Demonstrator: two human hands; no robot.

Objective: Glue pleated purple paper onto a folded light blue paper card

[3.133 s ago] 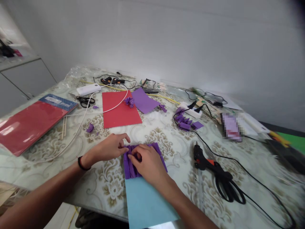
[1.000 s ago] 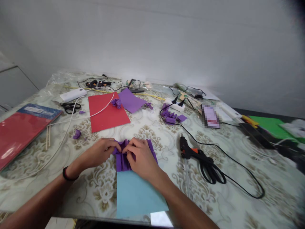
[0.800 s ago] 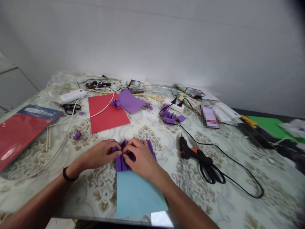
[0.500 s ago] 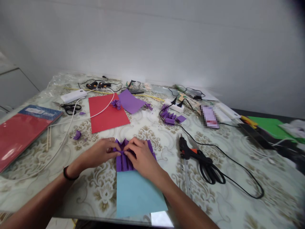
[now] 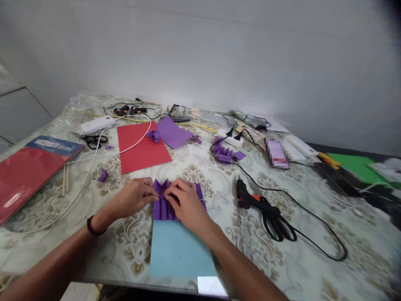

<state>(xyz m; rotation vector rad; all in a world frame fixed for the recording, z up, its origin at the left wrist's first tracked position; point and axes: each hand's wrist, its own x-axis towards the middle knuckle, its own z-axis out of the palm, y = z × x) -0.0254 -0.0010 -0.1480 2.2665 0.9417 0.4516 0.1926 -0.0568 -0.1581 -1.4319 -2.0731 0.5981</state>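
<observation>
A purple pleated paper (image 5: 163,211) lies over the far end of a light blue sheet (image 5: 182,251) close to the table's front edge. My left hand (image 5: 136,196) pinches the paper's left part between thumb and fingers. Right beside it, my right hand (image 5: 184,198) also pinches the folds, its fingers covering the middle of the paper. The two sets of fingertips almost meet. To the right of my hands lie a black glue gun (image 5: 246,194) and black-handled scissors (image 5: 275,221).
Farther back are a red sheet (image 5: 140,152), a purple sheet (image 5: 173,133), folded purple pieces (image 5: 224,155) and a white power strip (image 5: 230,138). A red pack (image 5: 28,175) lies at left, near more scissors (image 5: 94,141). A phone (image 5: 277,153) and cables are at right.
The purple paper and blue sheet have shifted slightly, the blue sheet's near edge now a little farther from the table edge. Both hands keep their pinch on the folds.
</observation>
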